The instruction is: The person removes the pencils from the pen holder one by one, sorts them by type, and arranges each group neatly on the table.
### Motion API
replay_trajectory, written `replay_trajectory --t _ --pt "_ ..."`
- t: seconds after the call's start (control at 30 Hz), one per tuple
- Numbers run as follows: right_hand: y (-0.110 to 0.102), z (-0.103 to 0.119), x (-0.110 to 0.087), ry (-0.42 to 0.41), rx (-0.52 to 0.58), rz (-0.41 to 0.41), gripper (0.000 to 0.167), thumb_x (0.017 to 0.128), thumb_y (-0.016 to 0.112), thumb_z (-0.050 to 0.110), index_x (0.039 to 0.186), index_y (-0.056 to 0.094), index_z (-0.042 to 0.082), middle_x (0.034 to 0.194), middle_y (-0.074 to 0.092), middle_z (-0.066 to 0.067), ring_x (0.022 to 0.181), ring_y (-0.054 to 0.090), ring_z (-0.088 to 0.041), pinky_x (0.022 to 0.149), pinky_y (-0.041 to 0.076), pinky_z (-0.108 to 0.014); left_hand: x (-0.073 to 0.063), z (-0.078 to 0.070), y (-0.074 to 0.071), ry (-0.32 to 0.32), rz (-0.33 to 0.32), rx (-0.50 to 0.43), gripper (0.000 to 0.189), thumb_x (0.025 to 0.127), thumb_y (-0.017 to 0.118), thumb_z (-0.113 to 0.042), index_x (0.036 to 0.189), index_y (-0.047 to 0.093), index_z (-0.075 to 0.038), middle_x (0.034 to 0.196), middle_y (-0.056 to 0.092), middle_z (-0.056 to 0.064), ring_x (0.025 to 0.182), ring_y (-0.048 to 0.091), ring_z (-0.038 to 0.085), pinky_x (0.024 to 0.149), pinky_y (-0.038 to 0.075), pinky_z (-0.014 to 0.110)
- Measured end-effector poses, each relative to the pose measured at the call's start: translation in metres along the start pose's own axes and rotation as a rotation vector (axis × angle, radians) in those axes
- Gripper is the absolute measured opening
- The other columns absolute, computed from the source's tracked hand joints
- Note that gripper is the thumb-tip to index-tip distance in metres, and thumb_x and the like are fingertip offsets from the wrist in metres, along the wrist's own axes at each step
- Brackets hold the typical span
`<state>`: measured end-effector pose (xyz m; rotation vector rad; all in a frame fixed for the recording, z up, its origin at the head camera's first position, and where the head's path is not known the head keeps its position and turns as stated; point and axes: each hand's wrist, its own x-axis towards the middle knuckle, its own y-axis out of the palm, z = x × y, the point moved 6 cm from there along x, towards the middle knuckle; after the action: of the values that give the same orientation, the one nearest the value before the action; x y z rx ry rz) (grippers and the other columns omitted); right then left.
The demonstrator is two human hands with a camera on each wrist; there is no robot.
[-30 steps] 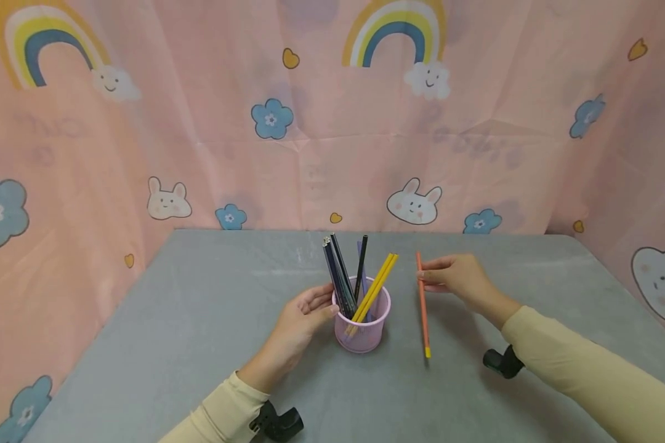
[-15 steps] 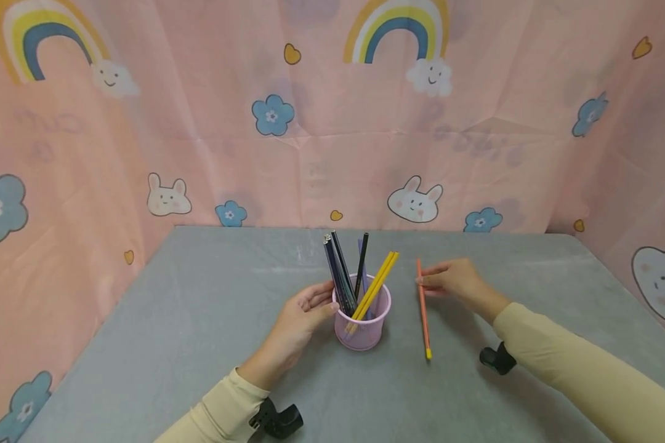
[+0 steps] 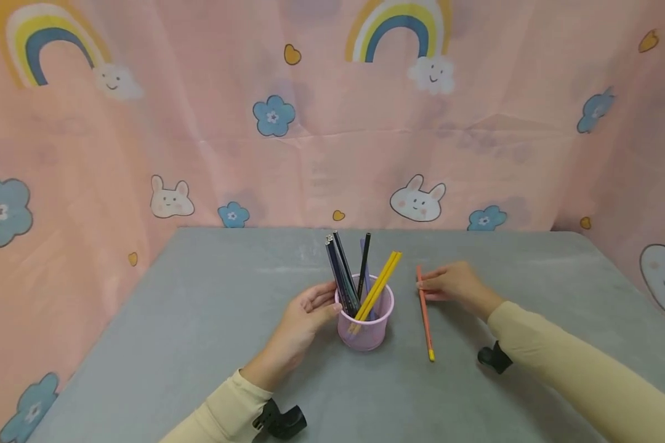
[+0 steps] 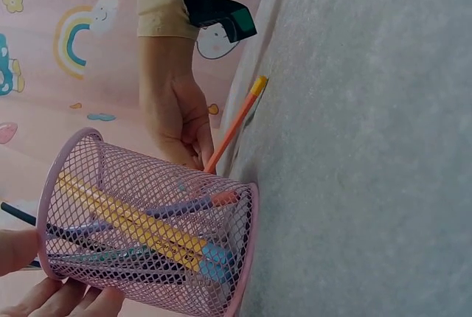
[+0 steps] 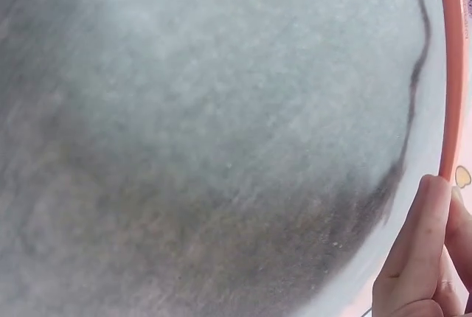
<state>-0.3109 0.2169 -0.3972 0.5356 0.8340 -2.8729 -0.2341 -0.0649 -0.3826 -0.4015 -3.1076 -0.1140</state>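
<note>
A pink mesh pencil cup [image 3: 365, 337] stands upright on the grey table. My left hand [image 3: 299, 323] grips its left side near the rim, thumb in front and fingers behind. Inside it lean several dark pencils [image 3: 339, 277], two yellow pencils [image 3: 381, 283] and a purple one. To the right of the cup, my right hand [image 3: 455, 287] pinches an orange pencil [image 3: 425, 321] near its far end between thumb and fingers. The pencil's yellow tip [image 4: 258, 85] points toward me, at or very close to the tabletop. In the right wrist view, the pencil's shadow runs beside it.
The grey table [image 3: 199, 332] stretches out around both hands. A pink printed cloth [image 3: 310, 166] hangs behind its far edge and along the sides. Each wrist carries a black camera, one below the left cuff [image 3: 281, 421] and one below the right cuff.
My right hand has moved slightly down and toward me, lowering the orange pencil to the table. The left hand and the cup have stayed in place.
</note>
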Motion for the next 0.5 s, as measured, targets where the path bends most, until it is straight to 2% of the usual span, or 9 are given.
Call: replay_trajectory --t 0.23,0.5 --pt "0.007 -0.005 0.009 0.02 0.013 -0.01 0.039 0.09 0.074 0.017 0.119 0.067 -0.008 0.083 0.073 -0.002 0.067 0.069 -0.006 0.067 0.059 -0.021 -0.003 0.001 -0.002 -0.02 -0.006 -0.003 0.051 0.096 0.059 -0.003 0.143 0.044 0.009 0.148 0.048 0.027 0.139 0.046 0.039 0.114 0.042 0.042" --pt "0.006 -0.005 0.012 0.06 0.007 -0.03 0.038 0.088 0.076 0.015 0.118 0.068 -0.007 0.082 0.072 -0.002 0.064 0.067 -0.006 0.064 0.059 -0.021 -0.001 0.0 -0.002 -0.021 -0.008 -0.021 0.051 0.096 0.059 -0.002 0.143 0.044 0.009 0.148 0.048 0.026 0.139 0.046 0.038 0.114 0.041 0.043"
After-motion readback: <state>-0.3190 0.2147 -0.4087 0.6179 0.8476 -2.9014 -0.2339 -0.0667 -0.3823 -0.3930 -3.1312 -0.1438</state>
